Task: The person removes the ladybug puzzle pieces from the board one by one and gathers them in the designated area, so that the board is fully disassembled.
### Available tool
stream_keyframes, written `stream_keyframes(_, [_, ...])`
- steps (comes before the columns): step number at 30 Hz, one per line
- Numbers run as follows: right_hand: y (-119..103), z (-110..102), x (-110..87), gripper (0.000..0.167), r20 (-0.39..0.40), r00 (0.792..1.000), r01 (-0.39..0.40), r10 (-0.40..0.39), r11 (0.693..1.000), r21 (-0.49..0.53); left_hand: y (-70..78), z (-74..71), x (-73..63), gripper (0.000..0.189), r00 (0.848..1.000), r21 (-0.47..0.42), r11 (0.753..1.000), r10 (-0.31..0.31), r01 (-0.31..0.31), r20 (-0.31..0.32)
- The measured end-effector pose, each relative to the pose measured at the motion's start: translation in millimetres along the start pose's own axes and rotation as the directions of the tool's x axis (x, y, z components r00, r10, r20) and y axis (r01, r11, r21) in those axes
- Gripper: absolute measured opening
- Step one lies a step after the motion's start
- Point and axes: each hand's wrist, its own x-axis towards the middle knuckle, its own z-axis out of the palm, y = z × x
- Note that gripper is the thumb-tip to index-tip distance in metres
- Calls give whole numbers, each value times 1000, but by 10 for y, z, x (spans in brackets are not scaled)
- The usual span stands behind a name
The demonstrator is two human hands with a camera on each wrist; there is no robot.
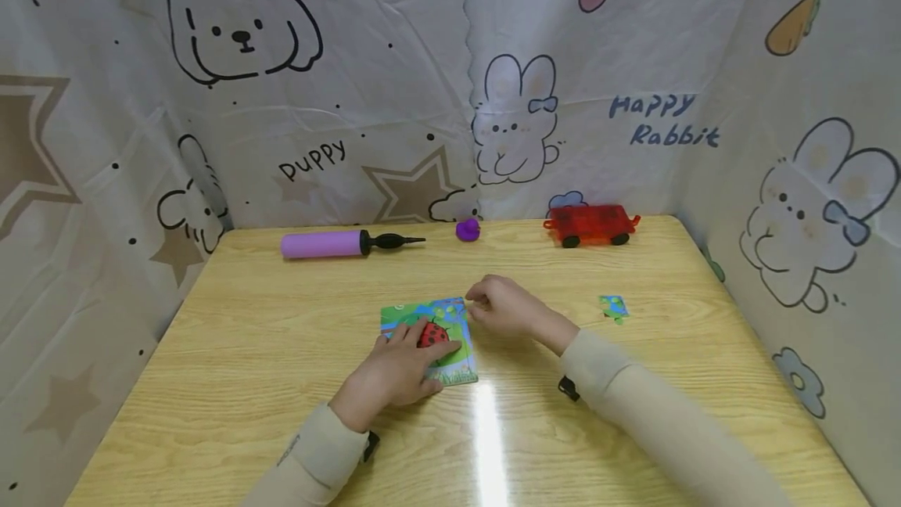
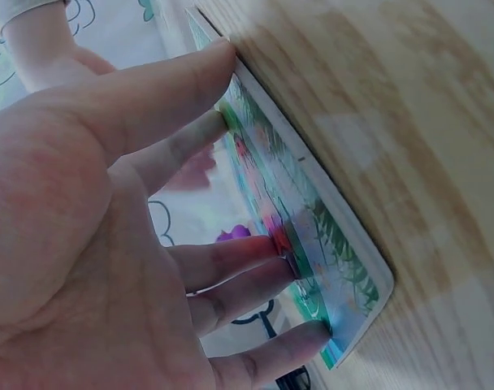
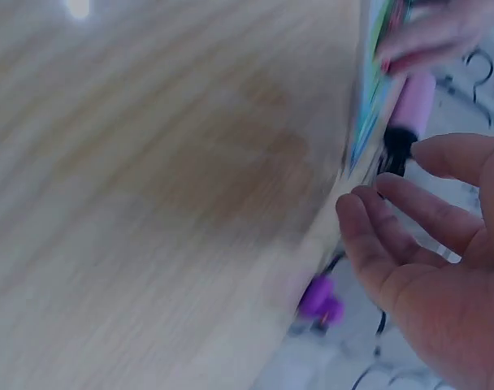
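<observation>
A small jigsaw puzzle [image 1: 461,362] with a red ladybug on a green and blue picture lies flat on the table. Spread across it, my left hand [image 1: 404,366] rests its fingertips on the picture, covering part of the ladybug. The left wrist view shows the fingers [image 2: 239,252] touching the surface and the thumb at the puzzle's near edge. Beside the top right corner is my right hand [image 1: 508,307], its fingers loosely bent. Thumb and fingertips stand apart in the right wrist view, with nothing between them. A loose puzzle piece [image 1: 615,307], blue and green, lies farther right.
Along the back of the wooden table [image 1: 246,382] lie a pink hand pump [image 1: 324,244] with a black nozzle, a small purple duck [image 1: 468,230] and a red toy wagon [image 1: 591,224]. Printed cloth [image 1: 394,37] hangs behind and at both sides.
</observation>
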Motion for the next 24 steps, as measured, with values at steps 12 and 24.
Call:
stream_keyframes(12, [-455, 274, 251, 32, 101, 995, -1, -7, 997, 82, 37, -28, -55, 62, 1000, 34, 999, -8, 9, -11])
stream_keyframes(24, [-666, 364, 421, 26, 111, 982, -144, 153, 986, -84, 91, -50, -72, 62, 1000, 50, 999, 2, -1, -13])
